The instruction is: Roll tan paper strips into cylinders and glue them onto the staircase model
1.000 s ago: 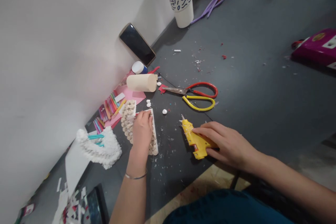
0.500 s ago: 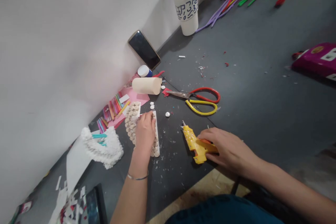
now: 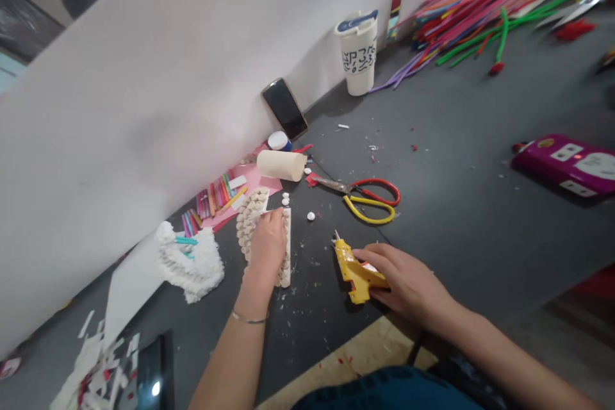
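My right hand (image 3: 410, 285) is wrapped round the handle of a yellow glue gun (image 3: 354, 272), whose nozzle points away from me over the table. My left hand (image 3: 269, 240) presses its bunched fingertips down at the right part of a craft piece (image 3: 247, 221) covered in rows of small cream rolls on a white backing. What those fingertips pinch, if anything, is hidden. Just beyond them lie small white curled bits (image 3: 286, 198), and another white bit (image 3: 311, 216) sits to the right. Scissors (image 3: 350, 191) with one red and one yellow handle lie beyond the glue gun.
A cream cylinder (image 3: 281, 165), a leaning phone (image 3: 286, 107) and a lidded cup (image 3: 358, 57) stand along the wall. Left are crayons (image 3: 216, 195) and a fluffy white piece (image 3: 192, 266). A purple power strip (image 3: 567, 163) lies right, pipe cleaners (image 3: 480, 0) behind.
My view has tilted upward, showing more of the wall and the pipe cleaners. Both hands stay nearly in place, the left at the craft piece and the right on the glue gun.
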